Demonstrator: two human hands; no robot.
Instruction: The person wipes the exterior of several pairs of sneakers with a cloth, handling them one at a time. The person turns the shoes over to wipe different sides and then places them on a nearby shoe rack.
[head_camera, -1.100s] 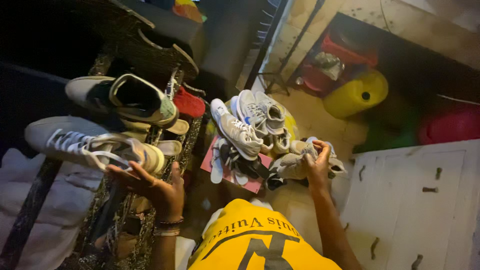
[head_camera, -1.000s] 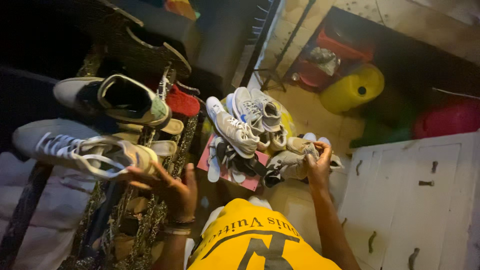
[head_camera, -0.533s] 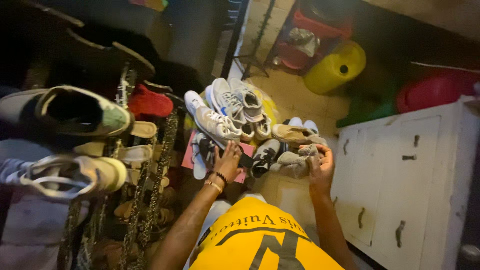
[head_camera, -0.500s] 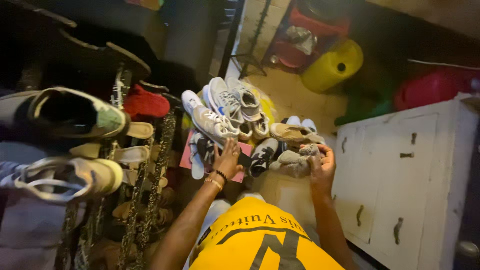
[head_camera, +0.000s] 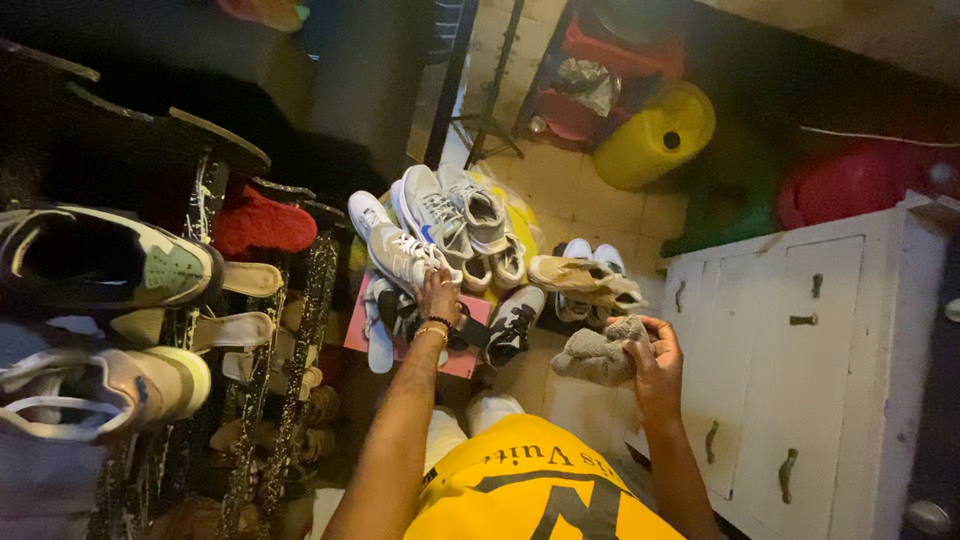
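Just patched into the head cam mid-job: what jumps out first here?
A heap of pale sneakers on the tiled floor, centre, with the left hand reaching into it. The right hand holds a grey cloth beside a white cabinet. A shoe rack fills the left, and a yellow jug lies at top.

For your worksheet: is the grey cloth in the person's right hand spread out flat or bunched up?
Bunched up. The cloth sits in a crumpled wad, gripped at one end by the right hand, with folds showing.
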